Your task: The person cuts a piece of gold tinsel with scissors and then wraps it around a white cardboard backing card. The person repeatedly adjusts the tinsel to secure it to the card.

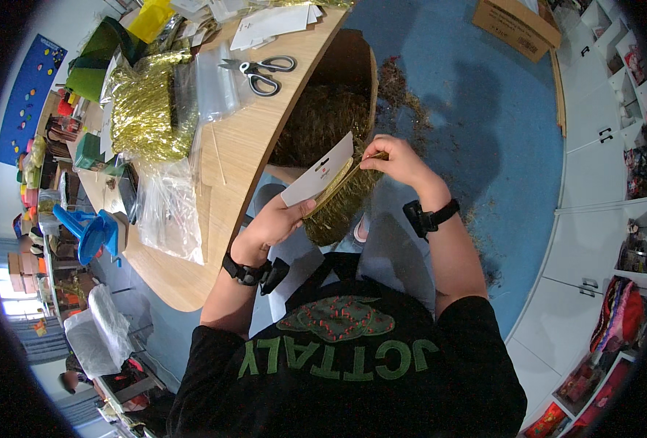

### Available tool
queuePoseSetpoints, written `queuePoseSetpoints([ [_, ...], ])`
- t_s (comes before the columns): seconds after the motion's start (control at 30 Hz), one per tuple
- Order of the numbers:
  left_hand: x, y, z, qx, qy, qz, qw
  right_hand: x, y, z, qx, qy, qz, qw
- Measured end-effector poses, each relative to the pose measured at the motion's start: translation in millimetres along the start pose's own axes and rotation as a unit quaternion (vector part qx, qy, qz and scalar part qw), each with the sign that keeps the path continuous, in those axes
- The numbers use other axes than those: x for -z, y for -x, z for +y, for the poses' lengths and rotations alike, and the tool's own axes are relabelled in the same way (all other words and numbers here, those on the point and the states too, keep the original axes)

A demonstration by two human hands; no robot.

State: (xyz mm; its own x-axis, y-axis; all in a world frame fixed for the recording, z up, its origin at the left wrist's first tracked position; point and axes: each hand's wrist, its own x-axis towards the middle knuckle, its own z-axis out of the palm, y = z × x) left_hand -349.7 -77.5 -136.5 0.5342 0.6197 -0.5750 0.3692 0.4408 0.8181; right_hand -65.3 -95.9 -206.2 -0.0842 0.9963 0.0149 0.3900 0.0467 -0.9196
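In my left hand (273,222) is a white header card (317,178) with a hang slot and printing, held together with a gold glittery band (329,189). The thumb presses on the band's near end. My right hand (403,164) pinches the band's far end between thumb and fingers. Dark gold tinsel fringe (331,219) hangs below the band, over my lap. Just beyond my hands, an open cardboard box (374,71) holds a mass of dark gold tinsel (318,120).
On the wooden table (247,148) to my left lie scissors (260,71), clear plastic bags (170,219), a bundle of gold tinsel (143,109), white cards (271,24) and a blue plastic device (91,235). Tinsel scraps (397,87) litter the blue floor. White cabinets (581,219) line the right.
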Motion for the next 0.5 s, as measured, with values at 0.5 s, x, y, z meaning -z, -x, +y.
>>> queuePoseSetpoints([
  [0.5, -5, 8, 16, 0.034, 0.131, 0.004, 0.991, -15, -6, 29, 0.014, -0.054, 0.011, 0.998],
])
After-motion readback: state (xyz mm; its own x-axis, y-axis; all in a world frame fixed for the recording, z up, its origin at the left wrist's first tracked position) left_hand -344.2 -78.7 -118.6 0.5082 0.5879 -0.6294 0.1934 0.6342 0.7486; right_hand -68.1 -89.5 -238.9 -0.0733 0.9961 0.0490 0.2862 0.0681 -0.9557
